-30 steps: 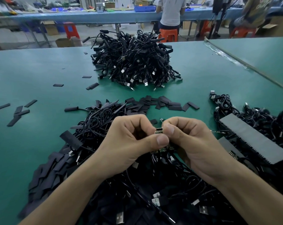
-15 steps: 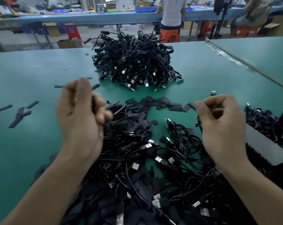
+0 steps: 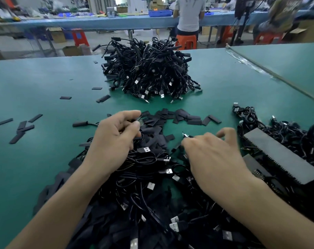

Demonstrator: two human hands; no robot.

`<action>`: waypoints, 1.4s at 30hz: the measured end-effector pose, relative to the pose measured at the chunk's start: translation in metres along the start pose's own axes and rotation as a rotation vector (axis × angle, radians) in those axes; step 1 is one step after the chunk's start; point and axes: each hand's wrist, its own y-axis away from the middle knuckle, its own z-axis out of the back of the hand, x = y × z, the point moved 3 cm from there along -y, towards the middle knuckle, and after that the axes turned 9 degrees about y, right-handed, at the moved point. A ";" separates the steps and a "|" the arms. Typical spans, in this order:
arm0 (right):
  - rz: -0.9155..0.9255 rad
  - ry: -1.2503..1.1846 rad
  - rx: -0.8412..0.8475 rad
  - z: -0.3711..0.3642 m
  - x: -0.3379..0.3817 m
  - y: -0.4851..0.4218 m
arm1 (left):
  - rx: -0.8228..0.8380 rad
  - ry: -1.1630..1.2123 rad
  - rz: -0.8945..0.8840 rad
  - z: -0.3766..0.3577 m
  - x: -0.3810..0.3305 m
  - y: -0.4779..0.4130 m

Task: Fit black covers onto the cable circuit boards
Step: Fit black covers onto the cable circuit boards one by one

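A tangle of black USB cables (image 3: 152, 194) with small circuit boards lies in front of me on the green table (image 3: 44, 83). Flat black covers (image 3: 181, 117) are strewn just beyond it. My left hand (image 3: 116, 139) hovers over the covers with its fingers curled, pinching what looks like a small circuit board (image 3: 139, 120) at its fingertips. My right hand (image 3: 212, 155) is low over the cable tangle, fingers spread and blurred, its fingertips beside a bare cable end (image 3: 186, 135).
A tall heap of black cables (image 3: 149, 72) sits mid-table. Loose covers (image 3: 21, 128) are scattered at the left. More cables (image 3: 287, 130) and long grey strips (image 3: 278, 155) lie at the right. A second table (image 3: 287, 58) adjoins the far right. People work at a bench behind.
One second ago both hands pinched a small board together. They then parted; now the left hand has dropped over the covers and the right has come down onto the cable tangle.
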 end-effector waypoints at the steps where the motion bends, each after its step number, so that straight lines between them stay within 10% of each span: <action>1: 0.024 -0.019 -0.041 0.002 0.003 -0.005 | -0.005 0.001 -0.011 -0.001 0.000 0.001; 10: 0.063 -0.312 0.152 -0.042 0.028 -0.066 | -0.063 -0.107 -0.047 -0.003 0.002 0.003; 25: -0.202 -0.671 -0.203 -0.033 -0.008 -0.052 | -0.015 -0.219 -0.013 -0.001 0.003 0.005; 42: 0.119 -1.250 -0.129 -0.055 -0.004 -0.039 | 0.160 -0.125 -0.039 -0.014 0.000 0.013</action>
